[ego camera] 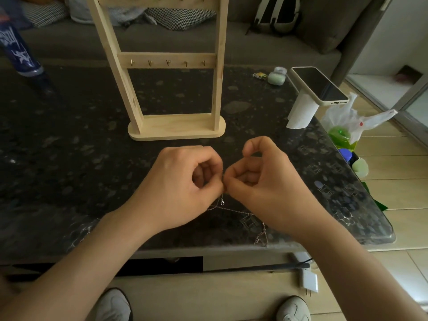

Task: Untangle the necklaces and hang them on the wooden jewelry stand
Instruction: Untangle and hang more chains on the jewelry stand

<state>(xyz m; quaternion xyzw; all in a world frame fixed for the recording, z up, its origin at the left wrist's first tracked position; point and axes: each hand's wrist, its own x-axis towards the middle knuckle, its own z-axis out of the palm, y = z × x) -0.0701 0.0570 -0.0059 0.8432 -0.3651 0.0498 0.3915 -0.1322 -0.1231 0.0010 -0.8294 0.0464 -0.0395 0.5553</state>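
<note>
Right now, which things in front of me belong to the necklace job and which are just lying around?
For the job: tangled necklaces, pinched by left hand and right hand; wooden jewelry stand, lower hooks bare.
Lying about: phone, white paper roll, green case, blue can, plastic bag.

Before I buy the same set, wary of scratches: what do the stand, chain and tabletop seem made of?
Stand: pale, matte wood; grain shows on the base. Chain: thin silvery metal, probably; links and clasp glint. Tabletop: dark speckled stone or look-alike, glossy; it reflects light.
</note>
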